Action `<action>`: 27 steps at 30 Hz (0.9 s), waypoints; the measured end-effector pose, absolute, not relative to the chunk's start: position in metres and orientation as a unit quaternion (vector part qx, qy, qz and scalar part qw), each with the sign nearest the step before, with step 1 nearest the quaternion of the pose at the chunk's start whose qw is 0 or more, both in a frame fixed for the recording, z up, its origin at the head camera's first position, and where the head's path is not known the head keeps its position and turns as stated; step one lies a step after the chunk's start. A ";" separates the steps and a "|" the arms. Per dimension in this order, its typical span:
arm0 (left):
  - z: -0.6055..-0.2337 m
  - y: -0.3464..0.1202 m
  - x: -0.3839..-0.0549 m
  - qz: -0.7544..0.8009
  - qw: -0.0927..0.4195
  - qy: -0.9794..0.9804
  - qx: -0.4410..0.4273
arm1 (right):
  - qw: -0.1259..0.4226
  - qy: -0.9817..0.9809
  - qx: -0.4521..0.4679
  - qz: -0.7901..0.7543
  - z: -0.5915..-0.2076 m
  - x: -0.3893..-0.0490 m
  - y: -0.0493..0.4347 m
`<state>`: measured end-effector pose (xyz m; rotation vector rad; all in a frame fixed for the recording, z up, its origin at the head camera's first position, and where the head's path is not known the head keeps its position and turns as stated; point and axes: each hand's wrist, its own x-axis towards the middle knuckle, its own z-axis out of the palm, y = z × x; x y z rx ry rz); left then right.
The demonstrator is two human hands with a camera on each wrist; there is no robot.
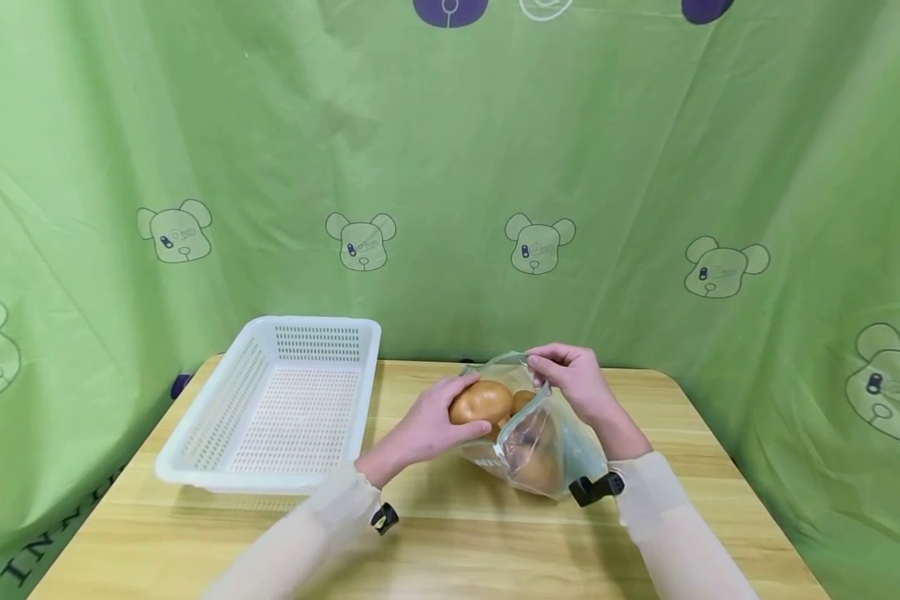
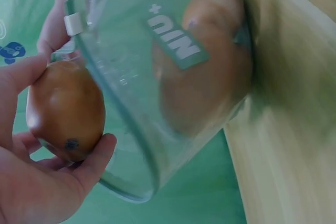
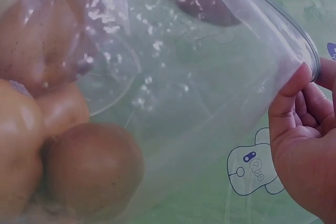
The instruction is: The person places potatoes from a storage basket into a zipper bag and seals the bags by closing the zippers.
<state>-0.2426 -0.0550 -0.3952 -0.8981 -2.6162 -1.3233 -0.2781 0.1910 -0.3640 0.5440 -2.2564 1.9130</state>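
My left hand [image 1: 437,423] grips a glossy orange-brown rounded fruit [image 1: 482,402] at the mouth of a clear zip bag [image 1: 579,446]. Thumb and fingers wrap its sides, and a dark mark shows on one end of the fruit [image 2: 65,108] in the left wrist view. With thumb and fingers, my right hand [image 1: 573,382] pinches the bag's green-edged rim at the far right, and the mouth gapes. Several similar brown fruits [image 3: 97,169] lie inside, seen through the plastic. A white slider [image 2: 74,23] sits on the zip edge.
To the left on the wooden table [image 1: 435,542] stands a white perforated plastic basket [image 1: 371,358] with nothing in it. Behind the table hangs a green curtain [image 1: 450,167] printed with bear heads.
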 end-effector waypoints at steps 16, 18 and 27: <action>-0.411 -0.040 -0.255 -0.488 0.030 -0.817 -0.306 | 0.078 -0.736 0.174 0.649 -0.364 -0.279 0.192; -0.412 -0.039 -0.255 -0.508 0.017 -0.807 -0.299 | 0.079 -0.733 0.172 0.653 -0.365 -0.279 0.193; -0.408 -0.040 -0.252 -0.532 0.002 -0.795 -0.293 | 0.091 -0.716 0.166 0.672 -0.364 -0.278 0.195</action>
